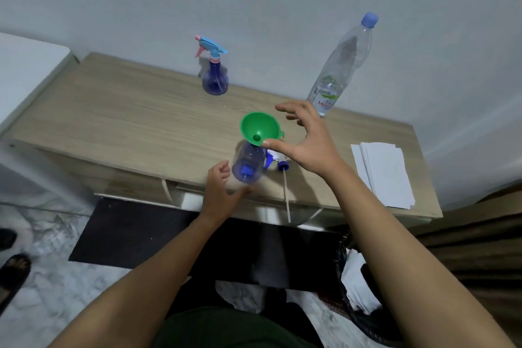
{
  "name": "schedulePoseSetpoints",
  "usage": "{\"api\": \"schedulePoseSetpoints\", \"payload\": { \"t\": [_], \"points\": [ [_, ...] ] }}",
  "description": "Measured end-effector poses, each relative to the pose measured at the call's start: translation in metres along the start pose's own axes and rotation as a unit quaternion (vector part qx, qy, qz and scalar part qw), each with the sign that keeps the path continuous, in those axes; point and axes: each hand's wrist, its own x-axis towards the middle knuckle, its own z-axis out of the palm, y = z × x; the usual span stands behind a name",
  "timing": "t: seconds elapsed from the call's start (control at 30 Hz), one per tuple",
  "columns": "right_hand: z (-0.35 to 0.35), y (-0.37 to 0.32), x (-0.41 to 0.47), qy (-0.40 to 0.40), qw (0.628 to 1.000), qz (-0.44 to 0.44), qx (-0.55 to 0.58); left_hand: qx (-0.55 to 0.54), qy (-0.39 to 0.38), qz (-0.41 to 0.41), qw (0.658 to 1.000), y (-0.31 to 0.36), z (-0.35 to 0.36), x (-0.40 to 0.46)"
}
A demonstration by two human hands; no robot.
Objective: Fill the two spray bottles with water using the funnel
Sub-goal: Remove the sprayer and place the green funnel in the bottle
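A green funnel sits in the neck of an uncapped blue spray bottle, which stands near the front edge of the wooden table. My right hand hovers spread beside the funnel, its thumb tip at the rim. Just left of the bottle's base is my left hand, fingers loosely curled and thumb stretched under the bottle's side, holding nothing. The bottle's removed spray head lies behind my right thumb, and its tube reaches past the table edge. A second blue spray bottle with its pink-blue trigger on stands at the back.
A tall clear water bottle with a blue cap stands at the back right by the wall. A stack of white paper lies on the table's right end. A dark mat covers the floor below the table.
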Motion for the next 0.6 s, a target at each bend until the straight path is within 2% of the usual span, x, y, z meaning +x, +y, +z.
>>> {"api": "schedulePoseSetpoints", "payload": {
  "t": [0.13, 0.2, 0.47, 0.6],
  "points": [
    [-0.023, 0.016, -0.011, -0.017, 1.000, -0.002, 0.026, -0.002, 0.072, 0.009, 0.997, 0.019, 0.019, -0.035],
    [-0.037, 0.029, -0.016, -0.028, 0.999, 0.003, 0.034, -0.011, 0.079, 0.008, 0.997, 0.031, 0.035, -0.047],
    [-0.090, 0.096, -0.030, -0.031, 0.997, 0.045, 0.049, 0.006, 0.022, 0.011, 1.000, 0.093, 0.114, -0.032],
    [-0.116, 0.132, -0.024, -0.004, 0.997, 0.062, 0.055, 0.030, -0.003, 0.032, 0.999, 0.108, 0.154, -0.004]
  ]
}}
